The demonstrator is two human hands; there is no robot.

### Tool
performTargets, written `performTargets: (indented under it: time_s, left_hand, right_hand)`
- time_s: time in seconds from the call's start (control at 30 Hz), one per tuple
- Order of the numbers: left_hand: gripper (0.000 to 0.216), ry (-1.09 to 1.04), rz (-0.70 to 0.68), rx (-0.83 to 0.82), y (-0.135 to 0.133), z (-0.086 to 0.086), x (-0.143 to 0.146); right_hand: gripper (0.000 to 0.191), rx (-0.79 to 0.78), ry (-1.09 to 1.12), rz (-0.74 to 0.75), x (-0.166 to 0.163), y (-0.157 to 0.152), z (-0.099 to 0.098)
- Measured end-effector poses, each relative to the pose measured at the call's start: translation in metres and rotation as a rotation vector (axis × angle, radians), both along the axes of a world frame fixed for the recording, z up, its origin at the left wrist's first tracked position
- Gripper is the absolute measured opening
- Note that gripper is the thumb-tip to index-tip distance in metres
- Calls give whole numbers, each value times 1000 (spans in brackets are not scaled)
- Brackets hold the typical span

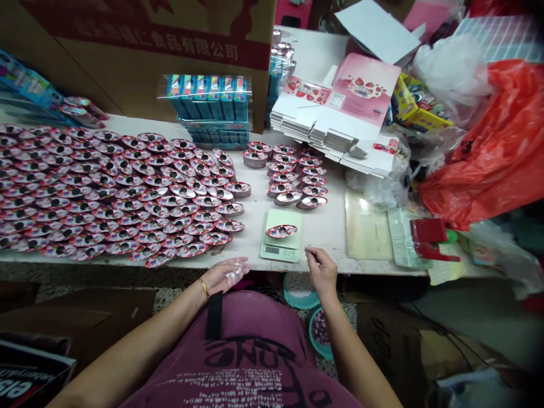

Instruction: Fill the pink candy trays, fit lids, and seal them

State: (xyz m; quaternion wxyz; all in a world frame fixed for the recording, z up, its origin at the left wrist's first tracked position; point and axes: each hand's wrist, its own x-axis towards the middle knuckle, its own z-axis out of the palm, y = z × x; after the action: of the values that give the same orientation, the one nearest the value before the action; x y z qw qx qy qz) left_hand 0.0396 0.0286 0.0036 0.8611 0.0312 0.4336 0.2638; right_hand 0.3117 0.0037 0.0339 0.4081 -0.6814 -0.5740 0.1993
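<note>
My left hand (224, 275) is palm up at the table's front edge, cupping several small white tablets (233, 272) near the fingers. My right hand (322, 268) is beside the scale, with thumb and forefinger pinched together. Whether something small sits in that pinch cannot be made out. Between the hands stands a pale green digital scale (272, 218), its display too small to read. One red-and-white oval packet (281, 231) lies on its platform, touched by neither hand. Many similar oval packets (123, 204) stand in rows to the left, and a smaller group (282, 177) is behind the scale.
Flattened pink-and-white cartons (361, 93) are stacked at the back right. Blue boxes in clear wrap (207, 99) stand before a large brown carton (140, 56). A red plastic bag (488, 153) and a red tape dispenser (429, 235) lie right. Teal tubs (312, 340) sit below the edge.
</note>
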Motion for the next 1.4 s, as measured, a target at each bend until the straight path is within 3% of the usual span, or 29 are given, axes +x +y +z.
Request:
performTargets:
  time_s: [0.33,0.5,0.7,0.9,1.0,1.2,1.4]
  left_hand:
    - [25,12,-21,93,-4,-1,-6]
    - [20,40,-25,87,-7,-1,-6]
    - [24,105,-39,102,-9,6,-8]
    - [28,120,-194,242,-4,24,18]
    - [26,5,-230,178,4,33,38]
    - [19,-253,-240,163,39,55,74]
    - [23,-158,-101,221,64,50,95]
  right_hand:
    - [19,88,-38,58,-2,35,15]
    - [28,105,-205,140,-10,42,12]
    - [48,32,-410,352,-20,58,12]
    - [33,6,-141,686,-81,25,24]
    - [26,-33,-58,646,-90,15,23]
    - [24,36,-26,528,-45,43,32]
    - [18,108,-48,327,-26,75,18]
